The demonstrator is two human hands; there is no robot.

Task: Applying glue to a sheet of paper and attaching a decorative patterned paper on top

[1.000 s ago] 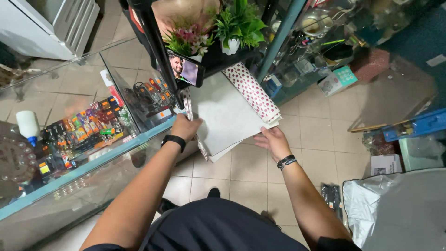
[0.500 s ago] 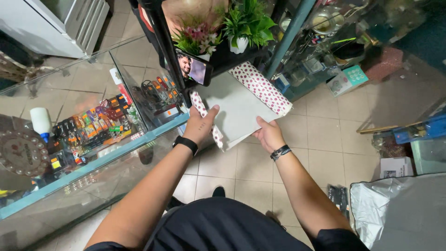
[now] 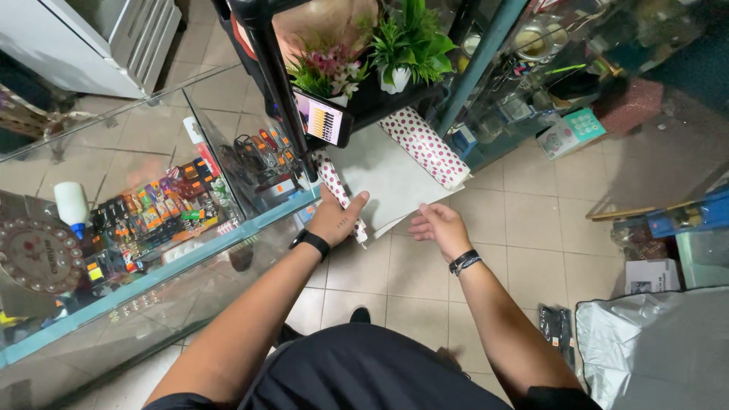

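The left hand is closed around 1 rolled end of the dotted wrapping paper, and the right hand hangs open just beside the paper's near edge. The paper lies spread on the tiled floor with its other rolled end farther away. Behind it stand a phone and 2 green plants on a black shelf.

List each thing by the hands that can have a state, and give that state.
Wrapping paper sheet: partly unrolled, both ends curled.
Left hand: gripping the paper's left curl.
Right hand: open, holding nothing.
Phone: screen lit.
Glass showcase: full of small goods.
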